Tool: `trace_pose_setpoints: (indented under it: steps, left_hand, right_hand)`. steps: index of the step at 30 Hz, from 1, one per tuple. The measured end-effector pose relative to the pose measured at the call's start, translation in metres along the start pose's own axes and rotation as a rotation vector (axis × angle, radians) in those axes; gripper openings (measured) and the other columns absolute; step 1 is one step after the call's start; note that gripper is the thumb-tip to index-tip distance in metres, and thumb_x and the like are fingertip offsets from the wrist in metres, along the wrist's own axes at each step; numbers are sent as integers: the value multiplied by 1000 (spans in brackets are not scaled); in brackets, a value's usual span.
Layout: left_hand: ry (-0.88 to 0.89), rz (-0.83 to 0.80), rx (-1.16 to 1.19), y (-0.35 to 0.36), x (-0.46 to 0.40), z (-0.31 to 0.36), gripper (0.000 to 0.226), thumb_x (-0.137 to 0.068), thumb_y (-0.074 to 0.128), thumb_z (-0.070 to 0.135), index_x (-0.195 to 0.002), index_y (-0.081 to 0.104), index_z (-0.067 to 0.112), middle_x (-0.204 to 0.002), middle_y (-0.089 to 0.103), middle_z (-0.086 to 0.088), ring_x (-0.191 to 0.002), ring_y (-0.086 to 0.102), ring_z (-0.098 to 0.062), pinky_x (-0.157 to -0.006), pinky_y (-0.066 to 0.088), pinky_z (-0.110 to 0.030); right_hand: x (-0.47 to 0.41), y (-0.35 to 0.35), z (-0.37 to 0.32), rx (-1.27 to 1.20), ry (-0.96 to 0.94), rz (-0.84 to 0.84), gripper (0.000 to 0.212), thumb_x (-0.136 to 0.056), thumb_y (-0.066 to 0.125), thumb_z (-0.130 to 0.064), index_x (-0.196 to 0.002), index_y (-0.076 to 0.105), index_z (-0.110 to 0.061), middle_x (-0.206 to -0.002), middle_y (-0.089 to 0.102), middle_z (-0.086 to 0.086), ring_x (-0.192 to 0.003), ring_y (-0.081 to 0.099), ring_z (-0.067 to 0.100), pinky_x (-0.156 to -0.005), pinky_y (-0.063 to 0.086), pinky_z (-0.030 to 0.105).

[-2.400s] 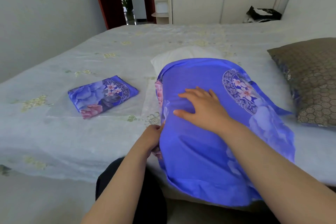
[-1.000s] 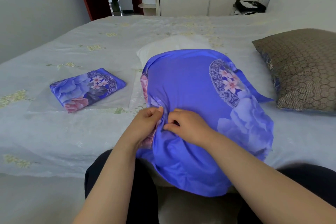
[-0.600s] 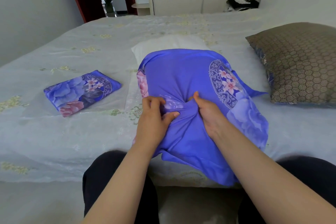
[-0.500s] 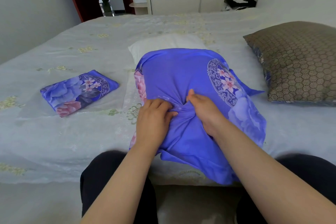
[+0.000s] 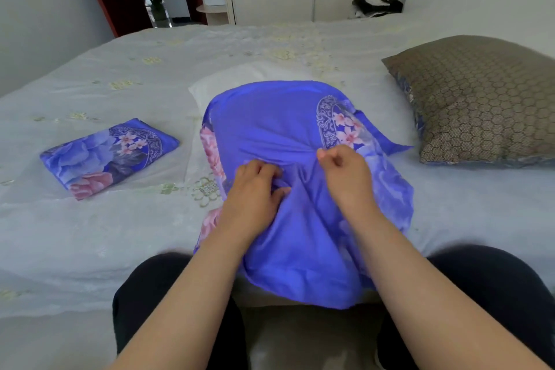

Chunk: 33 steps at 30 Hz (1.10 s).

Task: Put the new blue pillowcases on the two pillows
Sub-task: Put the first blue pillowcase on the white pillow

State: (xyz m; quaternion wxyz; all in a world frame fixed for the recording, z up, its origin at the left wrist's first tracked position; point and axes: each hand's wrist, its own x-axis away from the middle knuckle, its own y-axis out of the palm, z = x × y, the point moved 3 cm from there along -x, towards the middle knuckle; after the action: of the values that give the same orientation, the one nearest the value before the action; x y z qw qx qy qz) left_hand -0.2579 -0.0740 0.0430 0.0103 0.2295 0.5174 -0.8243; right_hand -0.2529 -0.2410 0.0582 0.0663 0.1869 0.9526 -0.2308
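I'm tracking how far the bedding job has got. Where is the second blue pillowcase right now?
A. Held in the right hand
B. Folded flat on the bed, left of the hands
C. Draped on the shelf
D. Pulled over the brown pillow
B: the folded pillowcase lies on the bed, untouched.

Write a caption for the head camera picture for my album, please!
Both hands, left and right, bunch the blue pillowcase over a white pillow on the bed.
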Motion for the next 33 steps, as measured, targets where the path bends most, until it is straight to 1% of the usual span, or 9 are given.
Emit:
trace_pose_setpoints:
  steps: [4, 6, 9, 14, 21, 25, 27, 30, 33]
  left_hand:
    - [66, -5, -227, 5, 14, 5, 48, -78, 62, 33, -124, 53, 23, -122, 52, -4, -105, 51, -32, -82, 49, -44]
    - [-46, -64, -185, -1, 13, -9, 50, -81, 64, 35, -128, 49, 25, -124, 49, -5, -105, 51, -34, -84, 48, -45]
    - [-198, -204, -146, -9, 12, -33, 46, -88, 57, 39, -130, 45, 25, -128, 46, -6, -112, 51, -34, -89, 45, -44]
    - [-250, -3, -195, -17, 16, -24, 44, -89, 49, 48, -113, 59, 12, -117, 53, -12, -104, 50, -36, -83, 46, -44]
    - [-18, 88, -325, 16, 20, 16, 53, -84, 38, 37, -128, 54, 13, -128, 58, -8, -110, 57, -31, -90, 45, -44]
    - [-62, 106, -342, 18, 23, -3, 55, -87, 34, 27, -139, 43, 12, -138, 50, -9, -122, 49, -29, -95, 43, -48]
    - [-114, 109, -317, 10, 24, -24, 49, -87, 38, 32, -133, 47, 17, -130, 53, -6, -110, 51, -29, -84, 46, -42]
    - [-161, 113, -254, -1, 22, -46, 40, -88, 35, 39, -107, 61, 16, -108, 62, -5, -90, 58, -33, -70, 46, -40]
    - [-168, 112, -113, -12, 15, -46, 37, -91, 39, 40, -108, 63, 18, -106, 65, -5, -93, 60, -33, -73, 49, -39]
  right_hand:
    - [-34, -17, -6, -620, 370, -67, 19, -96, 51, -21, -90, 64, -9, -93, 67, 8, -83, 61, 18, -86, 47, 32]
    - [-42, -22, -5, -239, 207, -54, 31, -97, 47, -29, -88, 62, -3, -110, 65, 16, -103, 60, 29, -86, 45, 34]
    - [-30, -27, 8, 327, -26, 38, 35, -92, 46, -49, -77, 53, -18, -93, 63, 4, -95, 56, 28, -73, 41, 35]
    - [2, -36, 54, 298, 14, 280, 49, -88, 58, -43, -122, 54, -9, -126, 51, 18, -117, 46, 36, -93, 38, 40]
    - [-18, -45, 47, -225, 111, 336, 37, -96, 49, -22, -61, 59, -18, -64, 57, 6, -69, 48, 19, -67, 35, 32]
    - [-50, -56, 32, -775, 302, -15, 33, -95, 52, -26, -65, 60, -14, -67, 61, 4, -69, 58, 17, -74, 54, 40]
    - [-60, -62, 28, -611, 220, -214, 32, -98, 47, -27, -71, 55, -12, -63, 59, 5, -59, 57, 11, -63, 51, 32]
    - [-74, -71, 35, 38, -27, -102, 40, -100, 44, -27, -61, 40, -17, -57, 37, 0, -51, 35, 4, -54, 28, 28]
    - [-62, -64, 40, -108, -12, -201, 23, -96, 52, -33, -77, 54, -20, -67, 49, -3, -60, 43, 5, -59, 34, 20]
